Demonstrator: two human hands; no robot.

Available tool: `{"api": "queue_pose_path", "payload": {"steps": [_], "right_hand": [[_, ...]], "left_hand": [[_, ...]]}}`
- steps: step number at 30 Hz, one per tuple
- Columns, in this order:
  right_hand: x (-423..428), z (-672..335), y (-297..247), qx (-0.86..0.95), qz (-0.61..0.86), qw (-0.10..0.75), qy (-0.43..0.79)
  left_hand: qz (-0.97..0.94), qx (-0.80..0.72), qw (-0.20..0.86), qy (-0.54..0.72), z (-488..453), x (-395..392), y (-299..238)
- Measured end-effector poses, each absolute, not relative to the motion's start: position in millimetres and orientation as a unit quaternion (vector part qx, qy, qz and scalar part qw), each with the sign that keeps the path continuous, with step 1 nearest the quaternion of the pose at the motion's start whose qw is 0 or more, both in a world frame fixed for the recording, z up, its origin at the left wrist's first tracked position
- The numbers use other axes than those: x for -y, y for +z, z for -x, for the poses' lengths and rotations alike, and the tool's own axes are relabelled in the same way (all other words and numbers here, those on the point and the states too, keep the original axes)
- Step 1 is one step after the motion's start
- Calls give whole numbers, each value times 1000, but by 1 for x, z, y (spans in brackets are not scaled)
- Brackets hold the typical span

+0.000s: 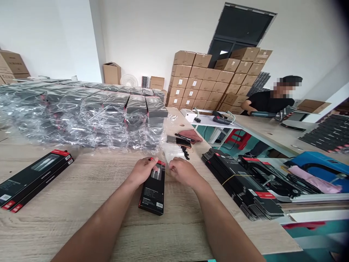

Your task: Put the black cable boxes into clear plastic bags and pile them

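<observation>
Black earphone box (152,196) lying flat, window up.

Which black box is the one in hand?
The black retail box under the left hand, alone between the forearms; others form a pair far left and a banded stack right.

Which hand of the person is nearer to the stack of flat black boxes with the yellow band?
Right. The right hand is apart from the stack of flat black boxes, to its left. The left hand is farther away, on the other side of the right hand.
</observation>
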State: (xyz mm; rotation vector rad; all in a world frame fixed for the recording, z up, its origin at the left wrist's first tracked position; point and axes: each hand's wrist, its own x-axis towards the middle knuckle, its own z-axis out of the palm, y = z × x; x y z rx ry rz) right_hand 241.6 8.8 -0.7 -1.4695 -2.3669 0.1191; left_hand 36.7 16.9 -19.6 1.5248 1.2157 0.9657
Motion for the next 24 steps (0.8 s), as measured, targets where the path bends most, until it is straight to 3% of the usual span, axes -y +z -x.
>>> {"api": "queue_pose_path", "payload": {"steps": [6,14,19,24], "right_hand": [[-8,-234,8,830,477,288,16],[0,-217,13,877,429,210,-45],[-1,-224,10,865,434,247,36],[-3,-235,9,839,460,263,127]], "left_hand": [[-613,-522,460,375,-34,-15,-14],[-576,-473,537,394,-44,-14,-12],[-526,-453,631,346,-48,-15,-17],[-491,-464,650,347,-44,-16,-16]]}}
